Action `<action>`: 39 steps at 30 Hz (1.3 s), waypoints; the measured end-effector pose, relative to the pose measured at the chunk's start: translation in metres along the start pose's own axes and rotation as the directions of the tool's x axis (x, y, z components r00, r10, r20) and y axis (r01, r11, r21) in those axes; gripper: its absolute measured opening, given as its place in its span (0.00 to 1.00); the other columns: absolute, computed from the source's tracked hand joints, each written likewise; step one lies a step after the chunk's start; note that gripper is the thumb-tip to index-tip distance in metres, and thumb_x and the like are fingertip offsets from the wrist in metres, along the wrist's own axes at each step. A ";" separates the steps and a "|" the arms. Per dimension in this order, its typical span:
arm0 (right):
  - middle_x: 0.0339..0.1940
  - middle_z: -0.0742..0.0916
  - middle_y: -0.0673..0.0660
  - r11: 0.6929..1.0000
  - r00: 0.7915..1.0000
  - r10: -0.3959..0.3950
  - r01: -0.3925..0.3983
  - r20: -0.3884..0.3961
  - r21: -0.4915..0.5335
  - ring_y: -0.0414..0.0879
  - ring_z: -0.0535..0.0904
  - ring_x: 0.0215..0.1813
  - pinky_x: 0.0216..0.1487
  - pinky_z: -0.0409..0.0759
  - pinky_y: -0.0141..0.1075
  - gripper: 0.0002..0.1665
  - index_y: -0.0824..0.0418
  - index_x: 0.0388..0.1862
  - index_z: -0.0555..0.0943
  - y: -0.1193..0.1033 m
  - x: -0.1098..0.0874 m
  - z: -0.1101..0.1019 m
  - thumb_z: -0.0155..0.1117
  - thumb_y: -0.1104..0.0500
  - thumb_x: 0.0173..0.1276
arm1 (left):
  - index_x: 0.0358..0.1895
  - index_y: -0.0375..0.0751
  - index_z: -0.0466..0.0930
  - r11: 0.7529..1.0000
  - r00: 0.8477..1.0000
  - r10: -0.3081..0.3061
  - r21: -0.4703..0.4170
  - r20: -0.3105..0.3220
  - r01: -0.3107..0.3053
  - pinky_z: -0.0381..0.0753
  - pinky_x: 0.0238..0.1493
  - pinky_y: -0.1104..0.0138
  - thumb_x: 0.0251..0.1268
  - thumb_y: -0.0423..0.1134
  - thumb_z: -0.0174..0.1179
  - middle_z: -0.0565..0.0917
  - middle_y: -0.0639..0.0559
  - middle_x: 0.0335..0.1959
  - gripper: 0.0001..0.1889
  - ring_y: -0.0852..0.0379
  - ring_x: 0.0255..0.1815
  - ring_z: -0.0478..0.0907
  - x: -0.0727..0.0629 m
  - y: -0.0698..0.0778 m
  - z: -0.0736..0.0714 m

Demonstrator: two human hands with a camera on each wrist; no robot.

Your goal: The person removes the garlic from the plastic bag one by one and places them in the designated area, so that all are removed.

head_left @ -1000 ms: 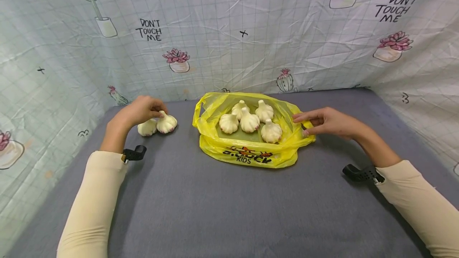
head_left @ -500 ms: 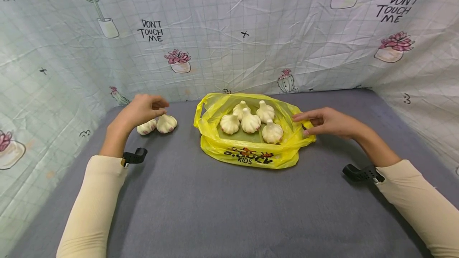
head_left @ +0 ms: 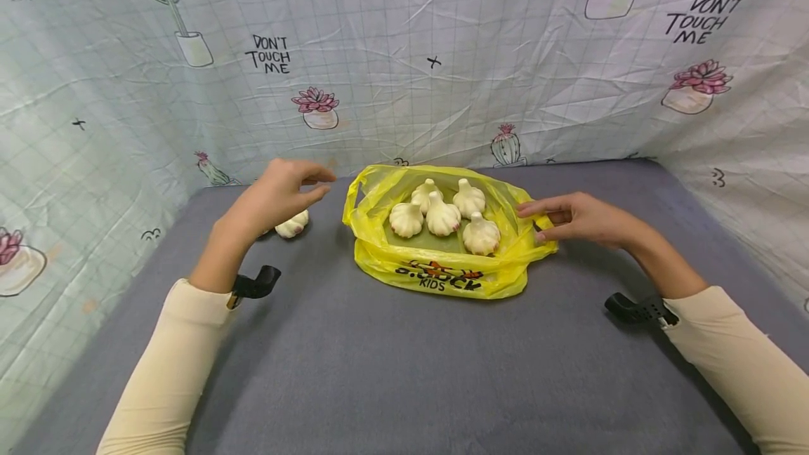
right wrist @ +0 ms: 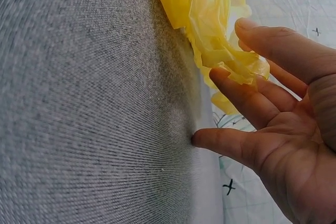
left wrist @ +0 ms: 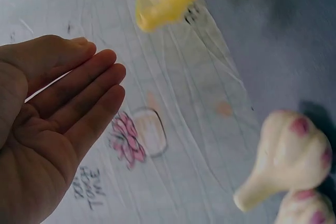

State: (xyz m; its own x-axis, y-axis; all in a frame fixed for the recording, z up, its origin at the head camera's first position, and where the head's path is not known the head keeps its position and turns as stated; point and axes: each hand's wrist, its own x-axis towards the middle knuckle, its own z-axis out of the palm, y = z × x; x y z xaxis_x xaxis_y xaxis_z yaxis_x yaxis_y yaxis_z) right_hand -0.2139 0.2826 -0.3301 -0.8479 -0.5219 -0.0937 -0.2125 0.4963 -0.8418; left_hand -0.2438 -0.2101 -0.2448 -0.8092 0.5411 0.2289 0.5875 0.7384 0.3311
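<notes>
My left hand [head_left: 274,195] hovers above the table, left of a yellow plastic bag [head_left: 379,260]. Its fingers are straight and hold nothing, as the palm [left wrist: 42,150] in the left wrist view confirms. Under it lies a white garlic bulb [head_left: 293,224]; a second one is mostly hidden behind the hand. In the left wrist view, two bulbs [left wrist: 294,150] with pink spots touch each other. Several garlic bulbs [head_left: 442,216] stand inside the bag, whose mouth is spread wide. My right hand [head_left: 588,220] rests with loose, spread fingers against the bag's right handle [right wrist: 241,64].
Grey cloth covers the table [head_left: 404,371]. Behind it and at the sides hangs a pale sheet [head_left: 379,55] printed with cacti and writing. Each wrist wears a black camera mount [head_left: 258,282].
My left hand has let go of a garlic bulb beside the other one, then risen and moved right toward the bag. The right hand and the bag have stayed in place.
</notes>
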 end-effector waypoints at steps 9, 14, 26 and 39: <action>0.74 0.75 0.62 1.000 1.000 -0.013 0.013 0.003 -0.002 0.59 0.64 0.76 0.53 0.80 0.31 0.30 0.63 0.69 0.78 0.002 -0.001 0.000 0.71 0.59 0.70 | 0.54 0.35 0.86 0.994 0.994 0.110 0.009 0.000 -0.110 0.81 0.57 0.49 0.71 0.29 0.60 0.88 0.41 0.51 0.12 0.42 0.54 0.84 0.008 0.021 0.009; 0.73 0.75 0.62 0.999 1.000 -0.025 0.025 0.000 -0.025 0.56 0.66 0.75 0.55 0.79 0.30 0.29 0.62 0.69 0.78 0.004 -0.001 0.000 0.71 0.58 0.70 | 0.54 0.35 0.86 0.986 0.986 0.167 -0.007 0.007 -0.167 0.81 0.57 0.50 0.71 0.28 0.60 0.88 0.42 0.50 0.12 0.43 0.53 0.84 0.011 0.031 0.014; 0.74 0.74 0.63 0.998 0.995 -0.049 0.046 -0.084 -0.035 0.27 0.72 0.66 0.52 0.81 0.30 0.26 0.64 0.67 0.79 -0.007 -0.007 -0.003 0.68 0.60 0.72 | 0.52 0.34 0.86 0.958 0.959 0.284 -0.058 0.014 -0.282 0.83 0.55 0.54 0.71 0.29 0.61 0.89 0.43 0.48 0.10 0.47 0.51 0.86 0.028 0.048 0.032; 0.65 0.83 0.58 0.872 0.906 -0.356 0.234 -0.230 -0.430 0.34 0.79 0.38 0.34 0.76 0.26 0.20 0.54 0.57 0.87 -0.014 -0.004 0.011 0.74 0.61 0.66 | 0.52 0.37 0.87 0.929 0.918 0.369 -0.072 0.144 -0.362 0.81 0.53 0.61 0.74 0.34 0.61 0.88 0.48 0.49 0.10 0.54 0.49 0.84 0.063 0.087 0.059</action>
State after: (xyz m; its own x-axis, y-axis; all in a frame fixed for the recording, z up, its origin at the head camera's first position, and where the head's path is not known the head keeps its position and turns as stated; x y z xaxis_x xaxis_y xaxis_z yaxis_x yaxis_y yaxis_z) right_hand -0.2024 0.2695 -0.3240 -0.8037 -0.4901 0.3373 -0.5926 0.6087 -0.5275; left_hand -0.2435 -0.0880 -0.2557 -0.5246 0.8275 0.2003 0.8383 0.4611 0.2908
